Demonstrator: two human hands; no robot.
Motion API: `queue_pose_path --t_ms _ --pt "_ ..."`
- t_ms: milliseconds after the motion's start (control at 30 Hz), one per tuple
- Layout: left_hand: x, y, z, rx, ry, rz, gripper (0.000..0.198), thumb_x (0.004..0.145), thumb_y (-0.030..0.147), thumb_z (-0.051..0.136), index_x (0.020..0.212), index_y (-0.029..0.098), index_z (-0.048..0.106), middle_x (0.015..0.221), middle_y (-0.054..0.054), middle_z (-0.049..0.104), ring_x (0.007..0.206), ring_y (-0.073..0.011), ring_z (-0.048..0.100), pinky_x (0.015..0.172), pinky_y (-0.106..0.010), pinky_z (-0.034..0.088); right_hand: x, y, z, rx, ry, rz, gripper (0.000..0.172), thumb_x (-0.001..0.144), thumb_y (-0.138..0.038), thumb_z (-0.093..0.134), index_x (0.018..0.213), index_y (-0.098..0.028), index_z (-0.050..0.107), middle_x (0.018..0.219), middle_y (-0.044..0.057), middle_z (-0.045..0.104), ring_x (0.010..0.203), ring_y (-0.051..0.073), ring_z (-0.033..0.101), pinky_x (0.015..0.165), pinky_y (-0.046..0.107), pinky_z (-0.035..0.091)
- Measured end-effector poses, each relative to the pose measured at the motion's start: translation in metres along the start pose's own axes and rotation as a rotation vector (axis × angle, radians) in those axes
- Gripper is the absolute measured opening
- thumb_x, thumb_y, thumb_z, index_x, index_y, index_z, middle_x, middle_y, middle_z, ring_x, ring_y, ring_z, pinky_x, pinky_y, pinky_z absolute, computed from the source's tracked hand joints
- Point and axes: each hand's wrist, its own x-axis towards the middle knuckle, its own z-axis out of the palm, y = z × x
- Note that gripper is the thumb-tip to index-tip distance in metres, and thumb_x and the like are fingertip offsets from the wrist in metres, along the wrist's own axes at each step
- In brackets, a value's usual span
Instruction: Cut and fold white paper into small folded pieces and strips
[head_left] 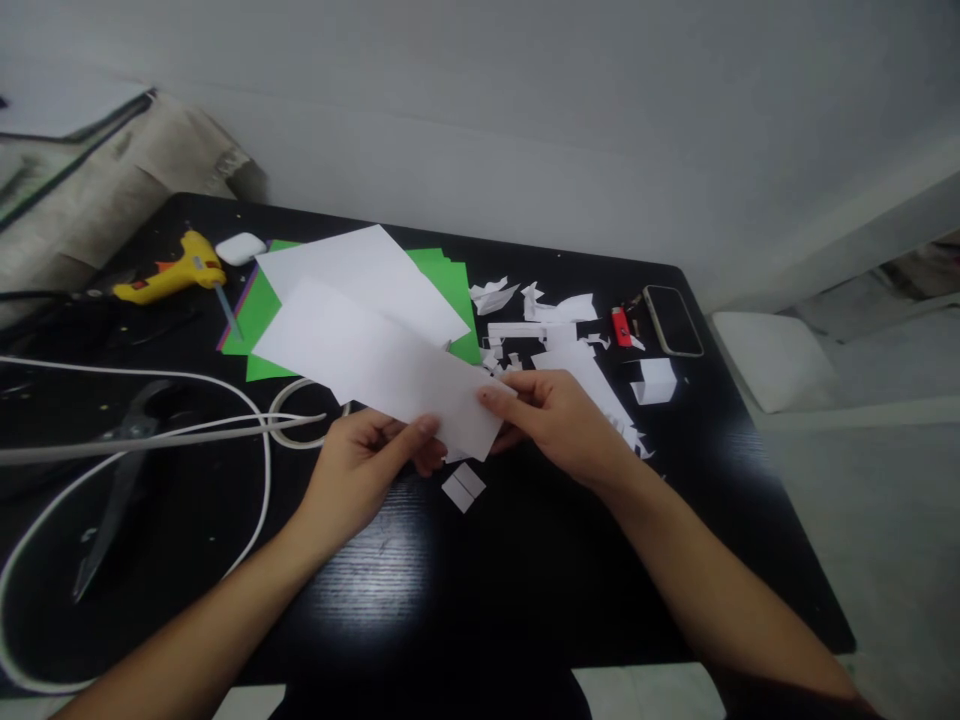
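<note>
A white sheet of paper [390,365] is held up above the table between both hands. My left hand [367,460] pinches its lower edge, thumb on top. At the sheet's right corner, my right hand [551,415] grips it between thumb and fingers. Behind it, another white sheet [367,275] lies over a stack of green paper [442,270]. Just below the held sheet, a small white paper square [463,487] with a dark line across it rests on the black table [517,570].
White paper scraps [559,305] lie right of centre. Beyond them are a red lighter [621,327], a phone [673,320] and a folded paper piece [655,381]. At left are a yellow glue gun [176,270], a white case [240,248], scissors [124,480] and a looping white cable [266,480].
</note>
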Motion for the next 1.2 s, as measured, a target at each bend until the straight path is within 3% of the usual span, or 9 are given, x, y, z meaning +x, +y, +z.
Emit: queue_pose_path --t_ms 433,933,1200 --pt "0.001 -0.0014 -0.0011 -0.055 -0.025 -0.049 0.025 0.088 0.036 0.074 0.07 0.02 0.08 0.067 -0.005 0.079 0.057 -0.0182 0.073 0.061 -0.029 0.062 0.0 -0.0002 0.0004 -0.016 0.028 -0.038 0.036 0.079 -0.049 0.087 0.09 -0.015 0.079 0.084 0.005 0.078 0.073 0.018 0.074 0.068 0.031 0.068" --pt "0.0009 0.0003 -0.002 -0.078 -0.055 -0.045 0.028 0.093 0.032 0.072 0.07 0.02 0.081 0.064 -0.003 0.078 0.055 -0.0133 0.071 0.058 -0.022 0.059 -0.0015 -0.0011 0.001 -0.02 0.03 -0.042 0.033 0.08 -0.047 0.086 0.088 -0.015 0.078 0.082 0.005 0.077 0.072 0.017 0.073 0.068 0.032 0.066" --pt "0.0005 -0.0018 -0.0002 -0.06 -0.115 -0.062 0.029 0.092 0.032 0.072 0.069 0.018 0.081 0.061 -0.003 0.077 0.055 -0.0139 0.071 0.059 -0.022 0.059 -0.0011 -0.0013 -0.0029 -0.139 0.1 -0.106 0.029 0.084 -0.046 0.083 0.087 -0.017 0.079 0.083 0.004 0.077 0.072 0.016 0.067 0.064 0.026 0.053"
